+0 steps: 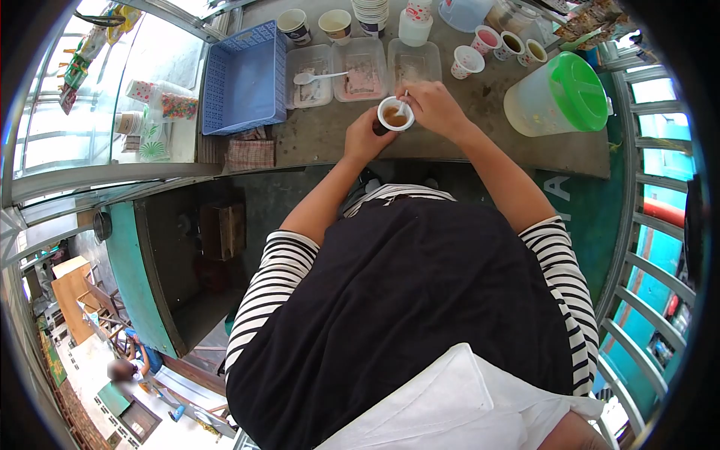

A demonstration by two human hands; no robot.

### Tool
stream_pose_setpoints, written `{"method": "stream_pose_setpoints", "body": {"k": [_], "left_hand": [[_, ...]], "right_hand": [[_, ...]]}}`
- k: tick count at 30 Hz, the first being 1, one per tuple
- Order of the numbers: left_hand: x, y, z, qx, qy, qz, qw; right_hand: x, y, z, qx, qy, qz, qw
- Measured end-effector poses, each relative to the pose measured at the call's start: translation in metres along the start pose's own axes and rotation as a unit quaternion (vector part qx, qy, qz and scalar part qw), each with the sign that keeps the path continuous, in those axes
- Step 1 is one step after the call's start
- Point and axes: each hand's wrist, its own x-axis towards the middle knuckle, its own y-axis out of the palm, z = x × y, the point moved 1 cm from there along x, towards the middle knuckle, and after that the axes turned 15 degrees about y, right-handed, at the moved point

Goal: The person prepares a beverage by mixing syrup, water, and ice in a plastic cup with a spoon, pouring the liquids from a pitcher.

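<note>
My left hand (366,136) is wrapped round a small paper cup (383,114) with a white rim and brown liquid inside. With closed fingers, my right hand (433,107) grips a white plastic spoon (403,109) that dips into this cup. Just beyond my hands stand open clear plastic tubs: one with pale pink contents (361,84), one at the right (417,56) partly behind my right hand, and one at the left (313,92) with another white spoon (319,76) lying across it.
A blue plastic basket (244,82) stands at the left, a checked cloth (250,152) by its front. Paper cups (293,25) line the back. Several filled cups (486,40) and a green-lidded jug (559,97) are on the right. A seated person (133,365) shows at lower left.
</note>
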Motion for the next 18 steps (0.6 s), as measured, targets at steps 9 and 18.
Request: {"method": "stream_pose_setpoints", "body": {"k": [9, 18], "left_hand": [[0.028, 0.062, -0.033, -0.041, -0.013, 0.027, 0.999], [0.048, 0.121, -0.051, -0.048, -0.003, -0.007, 0.999]], "right_hand": [[-0.025, -0.050, -0.053, 0.011, -0.006, -0.022, 1.000], [-0.053, -0.085, -0.100, 0.082, 0.136, -0.053, 0.986]]}}
